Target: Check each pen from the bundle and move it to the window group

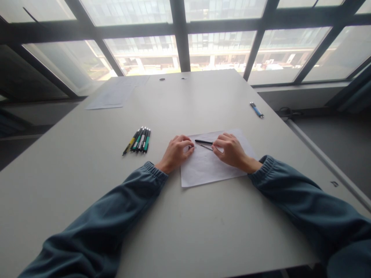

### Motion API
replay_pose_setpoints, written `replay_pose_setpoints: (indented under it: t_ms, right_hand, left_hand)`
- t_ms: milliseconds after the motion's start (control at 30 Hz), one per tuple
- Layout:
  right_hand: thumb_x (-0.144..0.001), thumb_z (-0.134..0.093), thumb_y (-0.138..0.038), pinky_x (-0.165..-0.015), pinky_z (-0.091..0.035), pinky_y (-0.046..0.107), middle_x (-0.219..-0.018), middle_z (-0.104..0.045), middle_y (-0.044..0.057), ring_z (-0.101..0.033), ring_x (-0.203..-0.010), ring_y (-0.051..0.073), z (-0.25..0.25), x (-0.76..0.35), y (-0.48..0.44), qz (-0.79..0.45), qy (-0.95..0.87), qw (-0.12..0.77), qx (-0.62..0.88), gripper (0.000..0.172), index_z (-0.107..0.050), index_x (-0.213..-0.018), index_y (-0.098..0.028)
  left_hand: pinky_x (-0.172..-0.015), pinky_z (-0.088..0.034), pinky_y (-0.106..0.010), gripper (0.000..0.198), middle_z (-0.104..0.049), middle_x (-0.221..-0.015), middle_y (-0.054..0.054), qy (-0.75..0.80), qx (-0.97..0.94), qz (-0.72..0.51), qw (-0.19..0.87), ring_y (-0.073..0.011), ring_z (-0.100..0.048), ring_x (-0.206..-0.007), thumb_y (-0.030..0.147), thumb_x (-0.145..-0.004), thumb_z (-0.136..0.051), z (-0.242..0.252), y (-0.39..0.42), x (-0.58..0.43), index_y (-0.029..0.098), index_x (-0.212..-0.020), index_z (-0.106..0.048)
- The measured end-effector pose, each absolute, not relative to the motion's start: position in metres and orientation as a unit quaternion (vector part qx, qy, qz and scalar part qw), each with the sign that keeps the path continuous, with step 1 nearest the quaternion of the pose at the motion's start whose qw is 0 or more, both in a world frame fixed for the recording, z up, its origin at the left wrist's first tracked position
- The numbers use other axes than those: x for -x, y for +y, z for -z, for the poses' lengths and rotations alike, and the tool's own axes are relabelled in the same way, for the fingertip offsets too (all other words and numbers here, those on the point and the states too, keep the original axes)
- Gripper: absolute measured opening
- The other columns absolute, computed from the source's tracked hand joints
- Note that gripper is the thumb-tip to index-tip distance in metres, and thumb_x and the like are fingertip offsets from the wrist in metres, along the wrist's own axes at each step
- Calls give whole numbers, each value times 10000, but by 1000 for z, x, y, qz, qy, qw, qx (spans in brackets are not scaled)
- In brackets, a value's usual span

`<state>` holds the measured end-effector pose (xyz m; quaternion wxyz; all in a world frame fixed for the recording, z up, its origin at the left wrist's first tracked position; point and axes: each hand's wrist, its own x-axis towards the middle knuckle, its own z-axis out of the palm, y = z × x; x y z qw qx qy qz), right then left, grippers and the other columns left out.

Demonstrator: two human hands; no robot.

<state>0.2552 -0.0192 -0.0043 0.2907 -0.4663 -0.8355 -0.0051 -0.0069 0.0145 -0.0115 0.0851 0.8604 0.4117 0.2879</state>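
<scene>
A white sheet of paper (207, 166) lies on the grey table (87, 185) in front of me. My right hand (230, 150) rests on the sheet with its fingers pinched on one end of a black pen (203, 142). My left hand (175, 152) rests at the sheet's left edge, fingers curled, with a small dark piece at its fingertips, just left of the pen's free end. A thin part, perhaps a refill (205, 146), lies on the paper just below the pen. Both arms wear blue-grey sleeves.
Several pens (139, 141) lie in a row to the left of my hands. A blue pen (256, 110) lies near the right edge of the table. Sheets of paper (111, 96) sit at the far left. Large windows (179, 42) rise behind the table.
</scene>
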Motion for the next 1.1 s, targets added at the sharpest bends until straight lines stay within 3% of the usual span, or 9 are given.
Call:
replay_pose_setpoints:
  t_ms: [433, 767, 1100]
  right_hand:
    - [-931, -644, -245, -855, -396, 370, -885, -694, 67, -571, -903, 231, 7, -257, -17, -15, -863, 234, 447, 116, -721, -854, -204]
    - [-956, -619, -217, -848, -414, 362, -870, -697, 70, -578, -894, 234, 11, -257, -14, -11, -865, 231, 446, 162, -716, -830, -187]
    - [-1003, -549, -216, -780, -431, 338, -897, -672, 83, -575, -869, 237, 9, -258, -15, -8, -818, 324, 476, 155, -657, -893, -198]
  left_hand:
    - [-951, -517, -403, 86, -701, -1053, -56, 381, -869, -296, 108, -229, -627, -1015, 227, -918, -648, 10, 14, 6, 227, -897, -732]
    - [-937, -516, -391, 95, -704, -1052, -57, 372, -871, -304, 100, -224, -625, -1009, 246, -945, -636, 9, 14, 7, 224, -913, -723]
    - [-976, -432, -391, 81, -749, -1022, -31, 407, -844, -344, 58, -215, -645, -1009, 261, -970, -632, 4, 9, 4, 226, -955, -703]
